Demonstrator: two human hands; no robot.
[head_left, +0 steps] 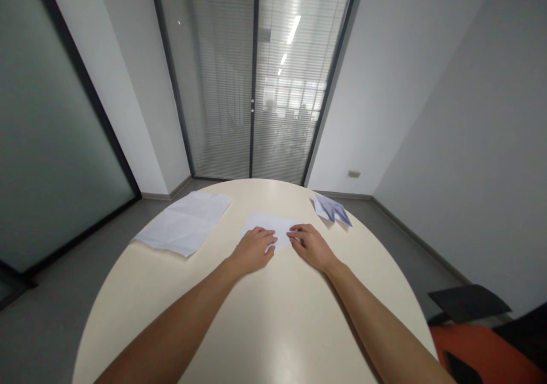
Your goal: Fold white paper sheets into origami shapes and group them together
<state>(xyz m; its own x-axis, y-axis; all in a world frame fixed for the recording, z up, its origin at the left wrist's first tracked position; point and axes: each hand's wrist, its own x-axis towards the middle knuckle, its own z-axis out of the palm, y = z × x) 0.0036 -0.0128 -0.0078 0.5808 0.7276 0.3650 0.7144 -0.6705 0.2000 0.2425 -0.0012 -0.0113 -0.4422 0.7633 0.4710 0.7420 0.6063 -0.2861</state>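
A small white sheet of paper (269,224) lies flat in the middle of the round cream table (265,327). My left hand (253,250) rests on the sheet's near left part, fingers stretched out and pressed flat on it. My right hand (311,244) lies on the sheet's near right edge, fingers bent and close together on the paper. The two hands almost meet at the fingertips. Part of the sheet's near edge is hidden under them.
A stack of creased white sheets (186,223) lies at the table's far left, overhanging the rim. A folded paper plane (332,208) sits at the far right. A dark and orange chair (474,327) stands to the right. Glass doors with blinds (256,76) face me.
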